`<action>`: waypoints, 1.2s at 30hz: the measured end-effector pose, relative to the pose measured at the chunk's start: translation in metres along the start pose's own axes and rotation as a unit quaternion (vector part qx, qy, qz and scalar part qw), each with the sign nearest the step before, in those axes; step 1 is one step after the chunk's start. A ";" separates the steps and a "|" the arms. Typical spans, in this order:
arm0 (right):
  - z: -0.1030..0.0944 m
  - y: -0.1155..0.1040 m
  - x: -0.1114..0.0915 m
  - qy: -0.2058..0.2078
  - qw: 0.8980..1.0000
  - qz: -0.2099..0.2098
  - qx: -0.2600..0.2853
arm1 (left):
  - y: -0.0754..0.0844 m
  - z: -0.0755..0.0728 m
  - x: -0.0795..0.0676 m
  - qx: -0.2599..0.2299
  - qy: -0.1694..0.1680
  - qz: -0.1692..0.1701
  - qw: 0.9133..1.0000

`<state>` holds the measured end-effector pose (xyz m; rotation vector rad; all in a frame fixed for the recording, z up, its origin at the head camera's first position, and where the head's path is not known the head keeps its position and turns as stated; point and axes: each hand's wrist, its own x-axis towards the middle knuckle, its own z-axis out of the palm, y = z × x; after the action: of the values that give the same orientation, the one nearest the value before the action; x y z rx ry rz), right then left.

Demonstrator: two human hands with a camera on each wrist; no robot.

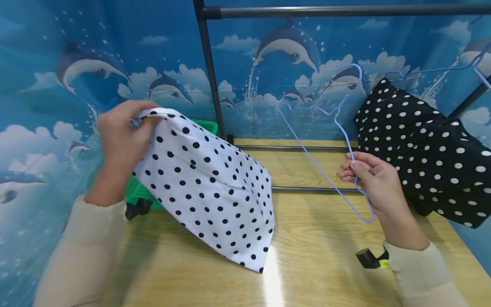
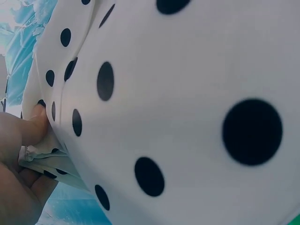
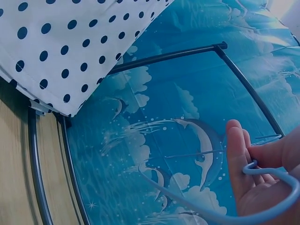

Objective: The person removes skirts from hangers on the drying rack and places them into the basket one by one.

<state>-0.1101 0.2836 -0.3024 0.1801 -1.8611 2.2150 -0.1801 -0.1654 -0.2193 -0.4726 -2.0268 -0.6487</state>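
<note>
My left hand (image 1: 124,143) grips the top edge of a white cloth piece with black dots (image 1: 215,187), its kind unclear. The cloth hangs slanting down to the right, ending in a pointed corner. Close up, it fills most of the left wrist view, the thumb pressing on its edge. Out to the right, my right hand (image 1: 377,179) pinches a light blue wire hanger (image 1: 369,221) by one side, between thumb and fingers. The hanger is bare and its hook points up. In the right wrist view, its wire (image 3: 248,219) curves past the palm.
Behind the white cloth stands a green basket (image 1: 207,125), mostly hidden. A black garment with white dots (image 1: 418,149) hangs at right below another blue hanger (image 1: 433,70). A dark metal rack (image 1: 307,11) rises from the wooden table (image 1: 314,256). A dolphin-print curtain (image 1: 253,51) lies behind.
</note>
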 end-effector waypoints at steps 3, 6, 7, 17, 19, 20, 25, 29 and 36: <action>0.003 -0.002 0.000 0.009 1.000 0.009 0.001 | 0.001 -0.001 0.006 0.007 0.007 0.019 1.000; 0.006 -0.004 0.001 0.013 1.000 0.012 0.003 | 0.003 -0.002 0.013 -0.008 0.025 0.023 0.999; 0.007 -0.004 0.001 0.015 1.000 0.012 0.004 | 0.004 -0.002 0.015 -0.013 0.032 0.021 0.999; 0.013 -0.004 0.003 0.011 1.000 0.001 0.012 | 0.001 -0.014 0.043 -0.007 0.063 0.044 0.997; 0.014 -0.004 0.003 0.012 1.000 -0.004 0.008 | 0.000 -0.018 0.048 0.001 0.069 0.053 0.996; 0.014 -0.004 0.003 0.011 1.000 -0.007 0.009 | -0.001 -0.019 0.051 0.004 0.073 0.056 0.996; 0.014 -0.001 0.003 -0.004 0.999 -0.021 0.029 | -0.006 -0.031 0.064 0.048 0.073 0.054 0.995; 0.014 -0.001 0.003 -0.004 0.999 -0.024 0.030 | -0.009 -0.044 0.073 0.076 0.053 0.017 0.996; 0.018 -0.003 0.005 -0.001 1.000 -0.020 0.012 | -0.017 -0.055 0.087 0.105 0.048 -0.088 0.989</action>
<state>-0.1152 0.2665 -0.2948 0.2217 -1.8179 2.2120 -0.1970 -0.2063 -0.1244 -0.1371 -2.0327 -0.5447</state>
